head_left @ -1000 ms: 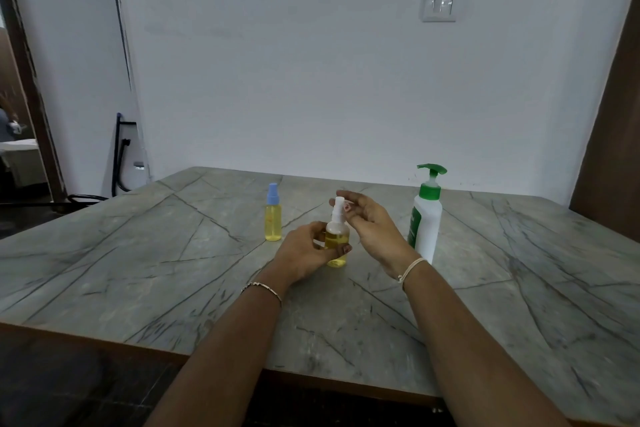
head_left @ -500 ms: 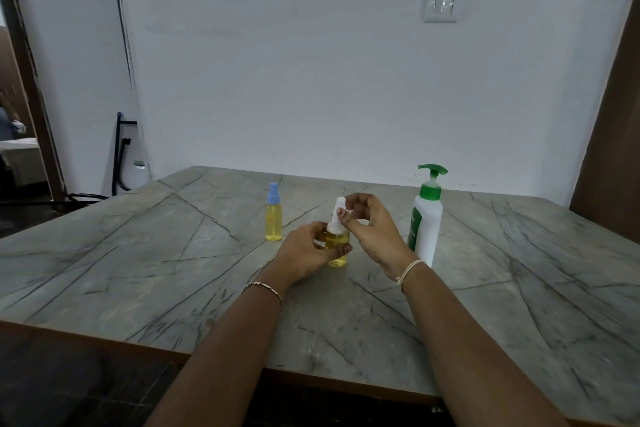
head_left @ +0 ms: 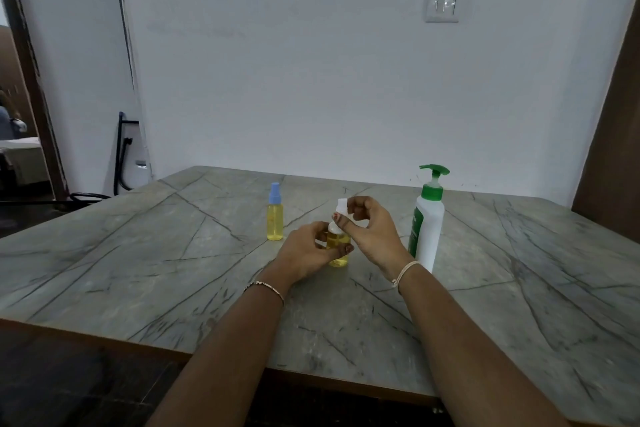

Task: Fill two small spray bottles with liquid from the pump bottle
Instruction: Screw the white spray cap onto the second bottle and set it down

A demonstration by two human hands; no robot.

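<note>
Doorway at your far left opens onto a dim room. Just right of it a black metal frame leans against the white wall. The grey veined table fills the lower part of the view, its brown front edge nearest you.

Left of centre, the blue-capped spray bottle stands upright on the table, filled with yellow liquid. It stands alone, a little apart from your hands.

Your left hand comes next, with a thin bracelet on the wrist. Its fingers and thumb curl round the body of the second spray bottle, which is upright and also holds yellow liquid. The thumb crosses the front of the bottle. I cannot tell whether the bottle's base rests on the table or is held just above it.

The white spray head sits on top of that bottle. Your right hand pinches it between the thumb and the curled fingers. Those fingers hide the neck, so I cannot tell how far the head is seated. A pale thread band circles the right wrist.

Just right of that hand, the pump bottle stands upright on the table. It is white with a green label and a green pump, and the nozzle points left. Neither hand touches it.

High on the wall above it is a light switch, and a brown panel runs down the right edge.
</note>
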